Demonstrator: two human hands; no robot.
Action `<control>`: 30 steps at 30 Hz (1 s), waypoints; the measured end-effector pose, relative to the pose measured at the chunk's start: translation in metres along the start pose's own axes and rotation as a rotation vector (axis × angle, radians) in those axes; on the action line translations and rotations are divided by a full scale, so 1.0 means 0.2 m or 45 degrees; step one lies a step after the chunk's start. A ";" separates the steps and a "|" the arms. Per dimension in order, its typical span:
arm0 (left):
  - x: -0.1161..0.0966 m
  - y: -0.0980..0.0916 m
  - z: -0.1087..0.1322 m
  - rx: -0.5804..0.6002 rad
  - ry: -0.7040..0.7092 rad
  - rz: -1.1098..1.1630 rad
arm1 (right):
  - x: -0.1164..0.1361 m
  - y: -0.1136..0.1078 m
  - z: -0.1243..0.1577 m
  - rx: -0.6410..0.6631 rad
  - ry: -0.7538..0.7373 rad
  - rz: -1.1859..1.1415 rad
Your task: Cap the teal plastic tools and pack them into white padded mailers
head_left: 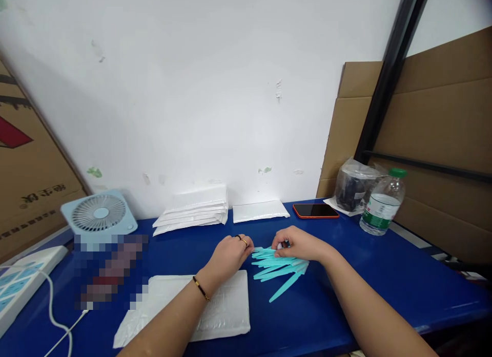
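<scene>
A pile of blue-green sticks [279,269] lies on the blue table [384,285], in the middle and a bit to the right. The sticks are thin and fan out toward the near right.

The left hand [230,254] is at the left end of the pile. Its fingers are bent and the tips touch the sticks. It wears a ring, and there is a thin band on the wrist. The right hand [298,243] is at the far side of the pile. Its fingers are bent too and rest on the stick ends. I cannot tell if either hand is pinching a stick or just touching.

The left arm lies over a flat white bag [226,308] on the near side. Far back by the wall is a stack of white bags [192,213], and one more white bag [260,211] just to its right. Next comes a phone [315,210], then a water bottle [382,202] with a green cap. A small fan [99,216] stands far left.
</scene>
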State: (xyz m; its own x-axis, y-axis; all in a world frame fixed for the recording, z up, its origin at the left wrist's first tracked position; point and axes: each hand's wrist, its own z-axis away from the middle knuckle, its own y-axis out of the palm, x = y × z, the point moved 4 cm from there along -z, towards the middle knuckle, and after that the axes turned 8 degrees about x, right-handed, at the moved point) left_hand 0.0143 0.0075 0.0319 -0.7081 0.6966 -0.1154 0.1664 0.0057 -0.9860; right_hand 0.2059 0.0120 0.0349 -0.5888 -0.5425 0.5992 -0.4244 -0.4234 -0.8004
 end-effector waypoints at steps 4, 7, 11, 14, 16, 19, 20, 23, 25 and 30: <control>0.01 0.00 -0.02 -0.029 -0.044 0.082 | 0.00 -0.01 -0.02 -0.098 -0.007 0.059; 0.02 0.02 -0.03 -0.051 -0.078 0.160 | 0.00 -0.03 -0.02 -0.144 -0.013 0.075; 0.10 0.01 -0.01 -0.167 -0.223 0.392 | -0.04 -0.06 0.00 -0.262 0.028 -0.051; 0.17 0.00 0.02 -0.272 -0.323 0.607 | -0.07 -0.09 0.01 -0.452 0.075 -0.319; 0.20 0.02 0.02 -0.285 -0.361 0.743 | -0.10 -0.11 0.00 -0.592 0.065 -0.575; 0.22 0.06 0.02 -0.240 -0.369 0.915 | -0.14 -0.11 0.00 -0.718 0.037 -0.976; 0.23 0.07 0.01 -0.214 -0.364 0.932 | -0.16 -0.11 -0.01 -0.736 0.044 -1.080; 0.25 0.08 0.00 -0.123 -0.369 0.903 | -0.22 -0.08 -0.02 -0.797 0.094 -1.279; 0.26 0.07 -0.02 -0.074 -0.385 0.943 | -0.26 -0.05 -0.04 -0.816 0.125 -1.338; 0.18 0.02 -0.07 -0.055 -0.361 1.338 | -0.24 0.03 -0.11 -0.769 0.204 -1.460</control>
State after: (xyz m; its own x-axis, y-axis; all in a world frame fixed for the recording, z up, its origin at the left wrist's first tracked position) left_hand -0.0014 0.0419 0.0260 -0.3293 0.1773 -0.9274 0.8013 -0.4671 -0.3738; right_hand 0.2173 0.0517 0.0009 0.2551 0.0169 0.9668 -0.9520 -0.1708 0.2542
